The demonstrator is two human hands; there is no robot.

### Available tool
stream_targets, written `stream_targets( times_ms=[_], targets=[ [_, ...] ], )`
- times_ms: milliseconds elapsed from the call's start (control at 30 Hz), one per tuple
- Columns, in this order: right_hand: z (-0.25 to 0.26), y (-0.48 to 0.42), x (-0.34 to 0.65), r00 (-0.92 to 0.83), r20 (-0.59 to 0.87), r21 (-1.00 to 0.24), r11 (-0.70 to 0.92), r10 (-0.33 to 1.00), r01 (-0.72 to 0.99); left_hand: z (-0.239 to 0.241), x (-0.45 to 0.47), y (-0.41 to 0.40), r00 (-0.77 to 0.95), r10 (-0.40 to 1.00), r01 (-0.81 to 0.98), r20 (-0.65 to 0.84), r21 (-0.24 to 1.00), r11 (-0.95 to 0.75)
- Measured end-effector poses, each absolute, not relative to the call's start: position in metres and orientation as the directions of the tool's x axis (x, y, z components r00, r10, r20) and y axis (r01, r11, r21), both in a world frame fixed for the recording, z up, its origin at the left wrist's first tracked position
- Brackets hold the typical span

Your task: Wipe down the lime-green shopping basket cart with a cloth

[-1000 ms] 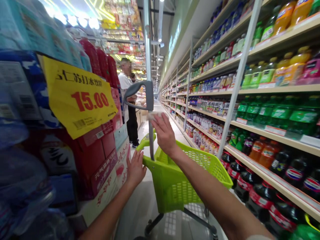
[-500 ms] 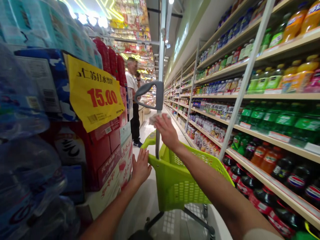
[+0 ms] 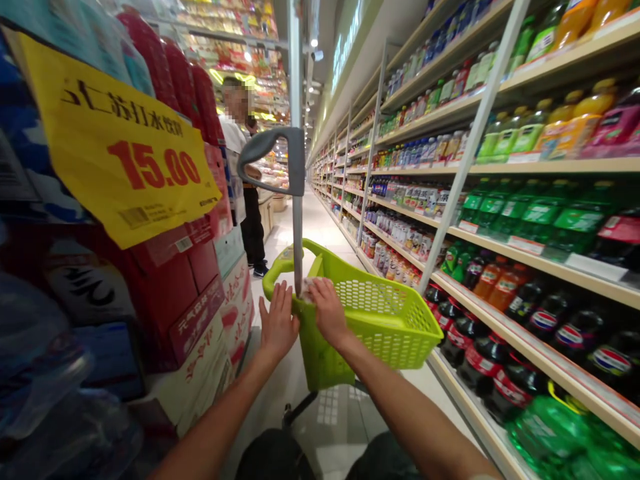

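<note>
In the head view, a lime-green shopping cart (image 3: 373, 333) stands before me with its latticed basket to the right. From its near corner rises a silver metal pole (image 3: 297, 243) that carries a grey loop handle (image 3: 296, 163). My right hand (image 3: 326, 312) is closed on a pale, crumpled wiping cloth (image 3: 312, 283) and presses it against the cart's rim at the pole's base. My left hand (image 3: 280, 325) lies against the rim just left of the pole, fingers stretched out and holding nothing.
Shelves of bottled drinks (image 3: 535, 220) line the right side. Stacked drink cartons (image 3: 165, 293) and a yellow price sign (image 3: 135, 153) stand close on the left. Past the cart, a person (image 3: 253, 227) stands in the aisle. Big green bottles (image 3: 550, 427) sit low at right.
My right hand has moved down with the cloth, from the pole below the grey handle to its base. My left hand stays at the rim. The view has shifted a little.
</note>
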State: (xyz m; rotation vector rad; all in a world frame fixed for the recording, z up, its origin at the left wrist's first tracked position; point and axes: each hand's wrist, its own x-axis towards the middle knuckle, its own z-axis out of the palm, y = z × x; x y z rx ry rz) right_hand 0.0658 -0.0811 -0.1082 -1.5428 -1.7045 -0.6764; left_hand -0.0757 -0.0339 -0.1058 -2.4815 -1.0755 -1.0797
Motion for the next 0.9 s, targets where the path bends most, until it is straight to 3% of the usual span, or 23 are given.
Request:
stream_targets(
  times_ms=[133, 267, 500, 633, 733, 800, 900],
  targets=[
    [-0.168, -0.134, 0.145, 0.141, 0.720, -0.146, -0.050, 0.680, 0.988, -0.117, -0.067, -0.048, 0.628, 0.415, 0.580, 0.659, -0.039, -0.814],
    [-0.202, -0.175, 0.194, 0.380, 0.747, -0.247, -0.303, 0.546, 0.921, -0.124, -0.051, -0.052, 0.715, 0.405, 0.533, 0.570, -0.069, -0.843],
    [-0.197, -0.143, 0.136, 0.051, 0.761, -0.053, -0.016, 0.647, 0.998, -0.135, -0.018, -0.065, 0.783, 0.374, 0.486, 0.496, -0.113, -0.867],
    [-0.213, -0.202, 0.212, 0.268, 0.732, -0.132, -0.255, 0.626, 0.958, -0.137, -0.019, -0.065, 0.795, 0.375, 0.472, 0.477, -0.099, -0.876],
    [-0.222, -0.233, 0.249, 0.488, 0.727, -0.235, -0.493, 0.484, 0.838, -0.139, -0.012, -0.070, 0.799, 0.393, 0.475, 0.455, -0.078, -0.876],
    [-0.226, -0.231, 0.244, 0.455, 0.743, -0.205, -0.480, 0.491, 0.853, -0.140, -0.003, -0.076, 0.809, 0.392, 0.464, 0.439, -0.068, -0.883],
    [-0.229, -0.221, 0.229, 0.234, 0.723, -0.055, -0.283, 0.650, 0.957, -0.143, 0.007, -0.082, 0.818, 0.389, 0.456, 0.424, -0.067, -0.887]
  ],
)
